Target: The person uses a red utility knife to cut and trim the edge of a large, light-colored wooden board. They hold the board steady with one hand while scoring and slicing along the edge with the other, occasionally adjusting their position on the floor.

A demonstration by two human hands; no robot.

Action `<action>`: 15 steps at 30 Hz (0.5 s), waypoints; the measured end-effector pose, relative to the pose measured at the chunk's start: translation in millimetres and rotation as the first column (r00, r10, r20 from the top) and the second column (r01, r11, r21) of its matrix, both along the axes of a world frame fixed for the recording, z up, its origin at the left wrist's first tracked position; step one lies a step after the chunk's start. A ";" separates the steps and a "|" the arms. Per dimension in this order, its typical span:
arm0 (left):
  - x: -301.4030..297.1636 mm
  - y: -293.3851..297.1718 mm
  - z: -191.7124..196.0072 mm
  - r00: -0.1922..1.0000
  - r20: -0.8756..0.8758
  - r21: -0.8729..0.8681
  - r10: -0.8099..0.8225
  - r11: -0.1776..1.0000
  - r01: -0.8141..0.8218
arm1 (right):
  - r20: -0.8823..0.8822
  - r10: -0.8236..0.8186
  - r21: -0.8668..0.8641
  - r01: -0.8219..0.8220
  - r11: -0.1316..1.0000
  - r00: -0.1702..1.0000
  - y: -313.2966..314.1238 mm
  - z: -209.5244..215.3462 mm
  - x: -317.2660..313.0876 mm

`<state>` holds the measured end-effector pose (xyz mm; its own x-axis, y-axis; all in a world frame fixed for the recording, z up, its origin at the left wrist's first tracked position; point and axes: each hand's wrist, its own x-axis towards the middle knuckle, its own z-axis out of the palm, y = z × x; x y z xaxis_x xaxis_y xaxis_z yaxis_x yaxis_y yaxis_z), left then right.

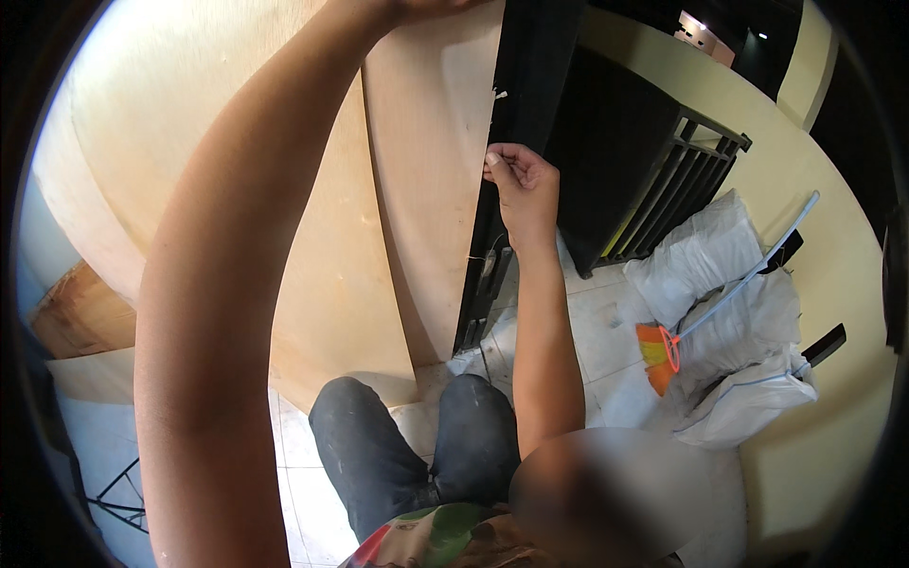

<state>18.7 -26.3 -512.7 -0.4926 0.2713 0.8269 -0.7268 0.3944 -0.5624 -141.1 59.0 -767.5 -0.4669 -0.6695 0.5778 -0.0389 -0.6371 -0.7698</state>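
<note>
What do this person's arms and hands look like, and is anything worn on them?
Both forearms are bare, with no sleeves in view. The right hand wears no glove, ring or watch that I can see. The left hand is mostly cut off at the picture's top edge, so little of it shows.

the left arm rises from the lower left of the frame as a long bare forearm that slants up to the top centre, where the left hand [417, 8] is almost wholly cut off by the upper edge, so its grip cannot be told. the right arm comes up from the lower centre, bent at the elbow, with the forearm nearly upright. the right hand [521, 185] sits just above the middle of the frame, its fingers [500, 161] curled in and pinched together toward the left.
</note>
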 end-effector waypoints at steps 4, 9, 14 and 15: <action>0.9 0.5 0.0 1.000 -0.005 0.002 0.016 1.000 -0.016 | -0.052 -0.159 -0.080 0.155 0.985 0.986 -5.0 -5.6 6.4; -1.0 2.4 -2.9 0.999 -0.001 0.009 0.039 0.999 -0.039 | -0.078 -0.281 -0.104 0.272 0.957 0.957 -6.5 -12.0 12.6; 4.4 12.1 8.3 0.996 0.010 -0.001 0.090 0.996 -0.090 | 0.270 -0.061 -0.079 0.085 0.993 0.961 -24.2 -9.7 21.4; 0.4 11.1 0.9 0.997 0.017 0.060 0.072 0.996 -0.072 | 0.305 -0.091 0.051 0.079 0.996 0.948 -25.7 -7.9 16.1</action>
<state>19.1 -15.2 -511.8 -0.5217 0.1848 0.8329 -0.7460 0.3748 -0.5504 -125.1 33.3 -775.4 -0.6738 -0.6382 0.3725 0.1505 -0.6120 -0.7764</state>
